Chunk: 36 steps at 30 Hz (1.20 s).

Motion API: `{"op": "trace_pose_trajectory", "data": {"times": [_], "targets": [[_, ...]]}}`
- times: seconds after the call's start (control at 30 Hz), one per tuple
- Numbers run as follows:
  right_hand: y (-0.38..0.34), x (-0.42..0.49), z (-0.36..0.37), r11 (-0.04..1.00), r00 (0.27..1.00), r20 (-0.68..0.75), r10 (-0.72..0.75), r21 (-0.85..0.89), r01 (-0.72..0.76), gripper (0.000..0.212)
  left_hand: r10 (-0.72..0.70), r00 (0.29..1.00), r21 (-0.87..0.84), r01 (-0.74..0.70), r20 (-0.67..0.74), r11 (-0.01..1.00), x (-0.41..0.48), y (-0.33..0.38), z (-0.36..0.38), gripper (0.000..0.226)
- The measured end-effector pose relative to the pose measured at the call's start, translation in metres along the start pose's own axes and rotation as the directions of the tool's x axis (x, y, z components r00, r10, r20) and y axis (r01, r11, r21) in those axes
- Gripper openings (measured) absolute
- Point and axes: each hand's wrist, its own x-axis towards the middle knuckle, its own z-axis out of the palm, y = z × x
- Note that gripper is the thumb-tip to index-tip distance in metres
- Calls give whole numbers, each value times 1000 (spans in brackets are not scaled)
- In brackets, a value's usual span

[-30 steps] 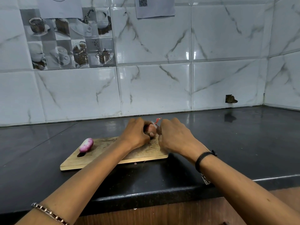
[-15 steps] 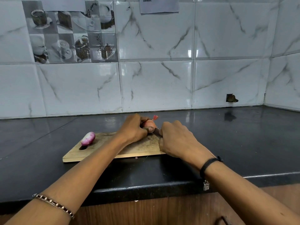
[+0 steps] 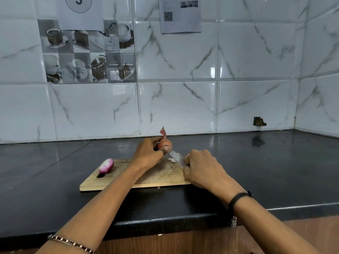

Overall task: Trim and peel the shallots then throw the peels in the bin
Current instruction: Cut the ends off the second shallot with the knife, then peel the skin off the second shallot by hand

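Observation:
My left hand (image 3: 147,154) grips a brown-skinned shallot (image 3: 164,143) above the far edge of the wooden cutting board (image 3: 139,177). A pink strip of skin sticks up from the shallot's top. My right hand (image 3: 200,166) holds a small knife (image 3: 176,158) whose blade points up-left toward the shallot's underside. A peeled purple-white shallot (image 3: 106,165) lies on the board's left end. A small pale peel scrap (image 3: 171,160) lies on the board beside the blade.
The board lies on a black countertop (image 3: 256,167) near its front edge (image 3: 183,219). A white marble-tiled wall rises behind and at the right corner. No bin is in view.
My hands have drawn apart, so the knife blade now shows between them. The left hand has lifted the shallot slightly. The camera has tilted up.

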Motion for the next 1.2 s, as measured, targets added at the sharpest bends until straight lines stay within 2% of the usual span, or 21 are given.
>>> {"op": "trace_pose_trajectory", "data": {"times": [0.07,0.13,0.23,0.3,0.53,0.7,0.83,1.0,1.2], "targets": [[1,-2,-2,999,1000,3,24,30,-24,5,-17,999,2,17,45,1000,0,-3,2,28],[5,-6,-4,995,997,-14,71,70,-70,16,-31,998,-9,32,52,999,-1,-3,3,33],[12,-9,-4,987,989,-83,126,107,-116,14,-37,999,-66,39,20,997,-1,0,1,33],[15,-10,-5,985,985,-100,137,123,-125,21,-44,999,-97,45,13,994,-1,1,0,35],[13,-18,-17,988,974,-185,133,-48,-144,47,-65,996,-332,83,64,940,1,-1,0,37],[6,-13,-16,991,975,-174,134,29,-131,32,-76,996,-546,92,52,833,1,4,-4,45],[-7,-9,-12,994,987,-119,105,23,-103,28,-78,996,-620,83,35,780,4,4,-5,49],[-18,0,-5,999,998,-42,40,14,-40,24,-22,997,-621,60,70,782,2,7,-3,41],[-10,18,-6,985,999,-34,32,172,-26,24,5,997,-646,45,75,762,1,7,2,43]]}}
